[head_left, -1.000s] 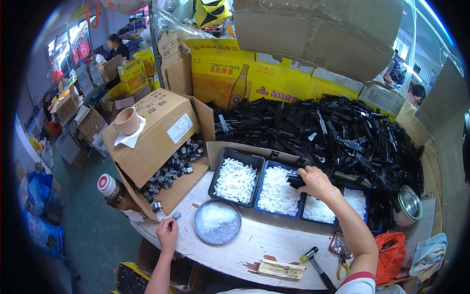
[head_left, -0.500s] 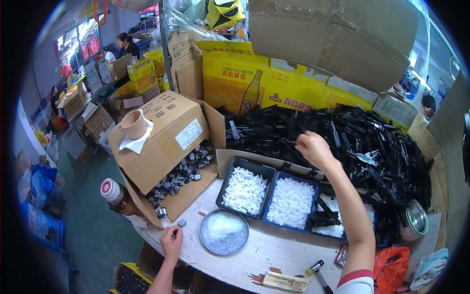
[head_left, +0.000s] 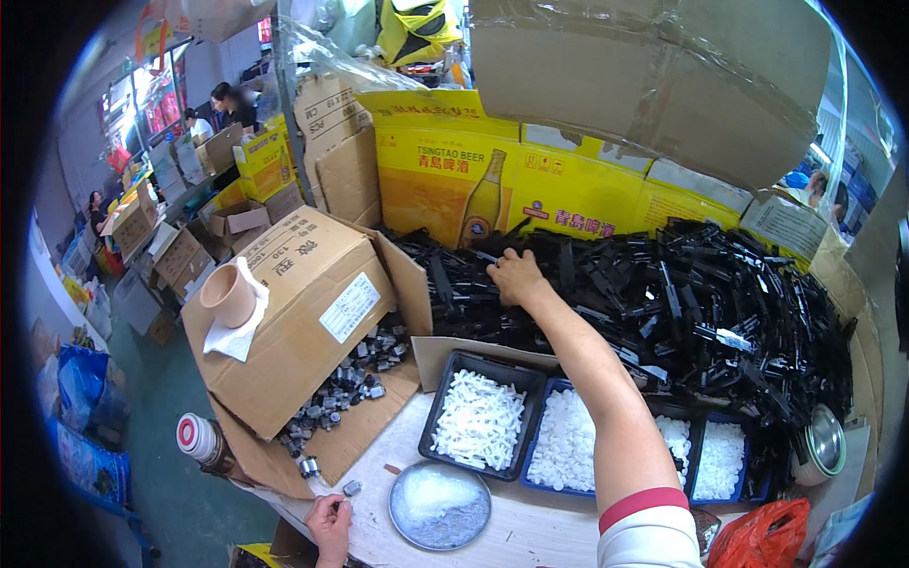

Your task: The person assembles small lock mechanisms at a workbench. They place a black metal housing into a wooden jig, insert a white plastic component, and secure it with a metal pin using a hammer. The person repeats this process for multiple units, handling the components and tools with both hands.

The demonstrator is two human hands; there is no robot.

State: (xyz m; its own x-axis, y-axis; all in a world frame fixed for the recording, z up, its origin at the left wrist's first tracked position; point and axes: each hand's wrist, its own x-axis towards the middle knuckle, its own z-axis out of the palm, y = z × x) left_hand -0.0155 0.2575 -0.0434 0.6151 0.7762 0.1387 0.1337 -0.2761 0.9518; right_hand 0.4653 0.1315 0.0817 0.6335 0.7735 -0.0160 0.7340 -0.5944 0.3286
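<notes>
My right hand (head_left: 519,278) reaches across the bench into a heap of black plastic parts (head_left: 606,275). Its fingers are bent down among the parts near the heap's left side, and what lies under the fingertips is hidden. Low on the left, my left hand (head_left: 329,526) rests at the bench edge with its fingers curled together. Whatever it may hold is too small to make out. Just beyond its fingertips is a small silver motor (head_left: 352,488). A round metal plate (head_left: 409,530) with clear, whitish material stands to the right of that hand.
Several similar motors (head_left: 341,393) spill from a tilted cardboard box (head_left: 284,312) topped by a brown cup (head_left: 228,295). Trays of white parts (head_left: 480,419) line the bench front, partly behind my right forearm. A flask (head_left: 201,440) stands left; a red bag (head_left: 760,537) lies right.
My right hand has moved left over the black heap and its fingers now reach down among the parts. The whole view has shifted; my left hand stays beside the motor.
</notes>
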